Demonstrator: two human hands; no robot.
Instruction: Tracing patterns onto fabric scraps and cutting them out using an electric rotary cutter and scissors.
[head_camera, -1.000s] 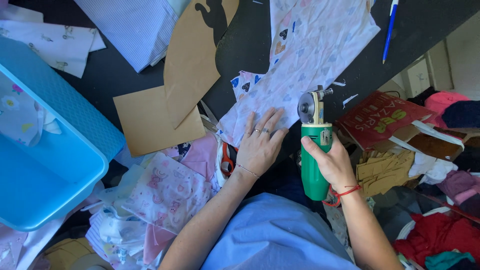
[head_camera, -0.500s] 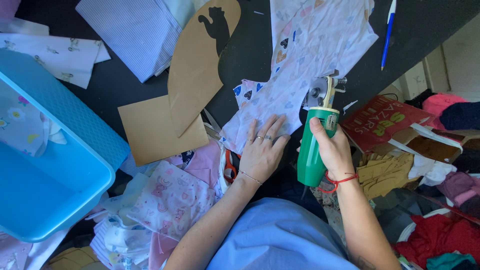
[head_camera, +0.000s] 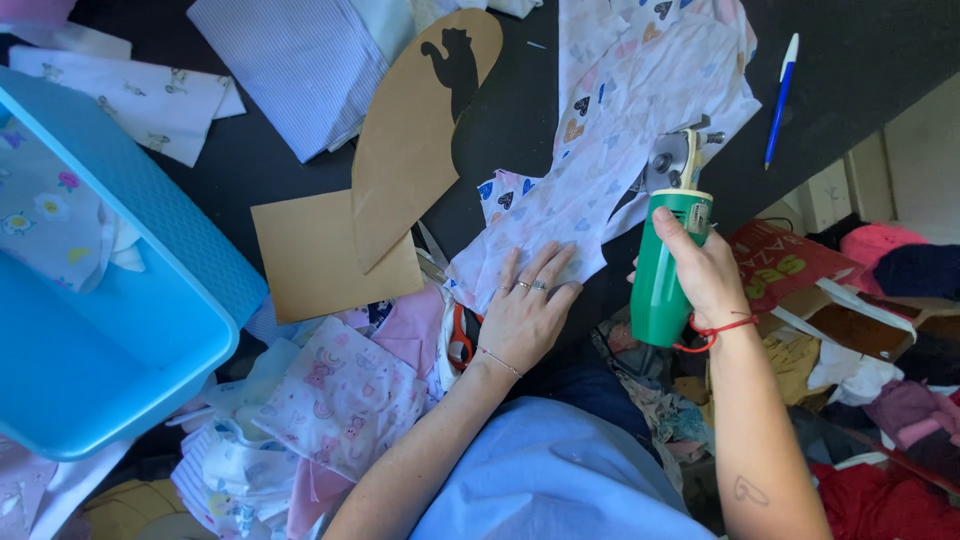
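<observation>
My right hand grips a green electric rotary fabric cutter; its round blade sits at the right edge of a white cloth printed with small hearts. My left hand lies flat, fingers spread, on the near end of that cloth and holds it against the black table. Just left of that hand, a pair of orange-handled scissors lies partly buried in fabric.
A light blue plastic basket with printed cloth stands at the left. Brown card pattern pieces lie mid-table. A blue pen rests at the far right. Pink and white fabric scraps pile near me; more clothes lie at the right.
The cutter has moved forward along the heart-print cloth's edge. My left hand has stayed flat on the cloth.
</observation>
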